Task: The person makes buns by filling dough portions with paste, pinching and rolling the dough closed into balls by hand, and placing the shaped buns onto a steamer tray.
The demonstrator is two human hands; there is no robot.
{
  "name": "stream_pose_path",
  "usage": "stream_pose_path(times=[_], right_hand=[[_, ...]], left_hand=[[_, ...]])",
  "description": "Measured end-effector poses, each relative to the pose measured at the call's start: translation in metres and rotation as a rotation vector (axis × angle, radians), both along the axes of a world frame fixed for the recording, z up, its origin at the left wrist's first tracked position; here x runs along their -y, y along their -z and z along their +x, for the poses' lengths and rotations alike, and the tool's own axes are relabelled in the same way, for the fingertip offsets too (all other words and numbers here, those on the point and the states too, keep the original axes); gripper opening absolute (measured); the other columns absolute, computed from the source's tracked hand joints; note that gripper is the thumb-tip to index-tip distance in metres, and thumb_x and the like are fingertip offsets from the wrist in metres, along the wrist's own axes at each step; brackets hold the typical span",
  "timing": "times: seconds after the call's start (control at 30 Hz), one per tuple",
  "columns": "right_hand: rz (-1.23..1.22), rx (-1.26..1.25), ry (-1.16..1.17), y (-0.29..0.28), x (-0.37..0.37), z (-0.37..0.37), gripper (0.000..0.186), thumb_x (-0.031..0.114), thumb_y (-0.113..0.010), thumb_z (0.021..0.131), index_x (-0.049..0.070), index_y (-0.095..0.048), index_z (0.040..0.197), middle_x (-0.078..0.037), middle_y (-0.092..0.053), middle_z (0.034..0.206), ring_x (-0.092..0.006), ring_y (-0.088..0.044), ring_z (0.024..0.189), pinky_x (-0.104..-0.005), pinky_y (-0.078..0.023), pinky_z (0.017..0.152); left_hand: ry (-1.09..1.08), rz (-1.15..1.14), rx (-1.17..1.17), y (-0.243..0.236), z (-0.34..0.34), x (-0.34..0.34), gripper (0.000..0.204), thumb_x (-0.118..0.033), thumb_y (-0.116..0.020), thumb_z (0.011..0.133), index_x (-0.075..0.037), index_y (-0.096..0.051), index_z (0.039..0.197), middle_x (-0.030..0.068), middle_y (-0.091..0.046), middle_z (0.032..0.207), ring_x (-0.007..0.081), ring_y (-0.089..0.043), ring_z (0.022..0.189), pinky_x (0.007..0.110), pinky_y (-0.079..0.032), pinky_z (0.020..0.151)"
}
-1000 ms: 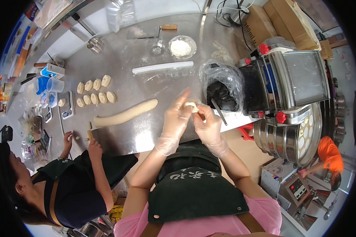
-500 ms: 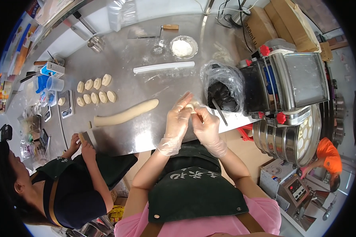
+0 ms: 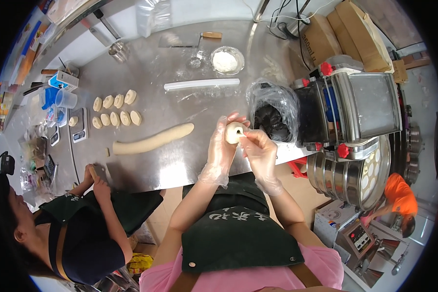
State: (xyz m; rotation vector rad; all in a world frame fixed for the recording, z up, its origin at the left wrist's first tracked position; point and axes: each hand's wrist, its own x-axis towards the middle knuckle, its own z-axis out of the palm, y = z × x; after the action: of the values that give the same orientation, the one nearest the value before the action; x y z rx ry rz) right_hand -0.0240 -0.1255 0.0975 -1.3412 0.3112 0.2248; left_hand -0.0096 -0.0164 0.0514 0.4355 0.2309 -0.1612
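In front of me, above the table edge, I hold a round white filled dough bun (image 3: 232, 134) with a small dark opening at its top. My left hand (image 3: 218, 150), in a clear plastic glove, cups it from the left side. With thumb and fingers together, my right hand (image 3: 259, 147), gloved the same way, pinches the dough rim beside the opening. Just right of my hands sits a container lined with clear plastic (image 3: 289, 104), holding a black mass of filling (image 3: 271, 119). A long dough roll (image 3: 153, 140) lies to the left on the steel table (image 3: 180, 109).
Cut dough pieces (image 3: 115, 118) lie in two rows at left, near scales (image 3: 80, 131). A white rod (image 3: 202, 84), bowl of white powder (image 3: 226, 60) and wide-bladed knife (image 3: 180, 40) are farther back. A roller machine (image 3: 370, 102) stands right; a co-worker (image 3: 90, 233) stands left.
The bun has turned so its dark opening faces up into view. My right hand has shifted right and down slightly, with its fingers now at the rim.
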Motion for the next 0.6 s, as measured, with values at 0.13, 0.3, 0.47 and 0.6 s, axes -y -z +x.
stream_pose_path(times=[0.13, 0.3, 0.47, 0.6], right_hand=[[-0.632, 0.507, -0.037, -0.007, 0.002, 0.006, 0.031, -0.006, -0.071, 0.08, 0.001, -0.065, 0.109, -0.005, -0.06, 0.095, -0.01, -0.054, 0.078, -0.023, -0.044, 0.065], [-0.619, 0.689, -0.037, 0.004, 0.007, 0.009, 0.021, -0.006, -0.073, 0.078, 0.0, -0.068, 0.097, -0.008, -0.062, 0.093, -0.014, -0.059, 0.076, -0.0251, -0.048, 0.065], [-0.727, 0.835, -0.206, 0.0, 0.023, 0.019, 0.022, -0.006, -0.074, 0.076, 0.0, -0.066, 0.096, -0.011, -0.062, 0.091, -0.0194, -0.061, 0.071, -0.0273, -0.05, 0.061], [-0.752, 1.1, -0.403, -0.01, 0.04, 0.023, 0.036, -0.003, -0.075, 0.072, 0.004, -0.064, 0.105, -0.011, -0.061, 0.092, -0.0256, -0.063, 0.071, -0.0334, -0.052, 0.059]], left_hand=[[0.036, 0.157, -0.045, -0.008, -0.001, 0.001, 0.055, -0.047, -0.044, 0.1, 0.002, -0.053, 0.123, 0.0114, -0.062, 0.113, 0.0186, -0.058, 0.109, 0.034, -0.045, 0.097], [0.094, 0.249, 0.015, -0.015, 0.0, -0.005, 0.061, -0.053, -0.041, 0.099, 0.002, -0.055, 0.121, 0.0086, -0.061, 0.112, 0.0158, -0.057, 0.106, 0.031, -0.045, 0.095], [0.253, 0.356, -0.021, -0.026, 0.003, -0.024, 0.065, -0.057, -0.036, 0.099, 0.001, -0.057, 0.119, 0.007, -0.06, 0.11, 0.015, -0.057, 0.106, 0.03, -0.045, 0.095], [0.592, 0.408, 0.025, -0.036, 0.019, -0.044, 0.07, -0.062, -0.035, 0.097, 0.001, -0.057, 0.118, 0.0095, -0.061, 0.108, 0.0159, -0.058, 0.104, 0.03, -0.046, 0.096]])
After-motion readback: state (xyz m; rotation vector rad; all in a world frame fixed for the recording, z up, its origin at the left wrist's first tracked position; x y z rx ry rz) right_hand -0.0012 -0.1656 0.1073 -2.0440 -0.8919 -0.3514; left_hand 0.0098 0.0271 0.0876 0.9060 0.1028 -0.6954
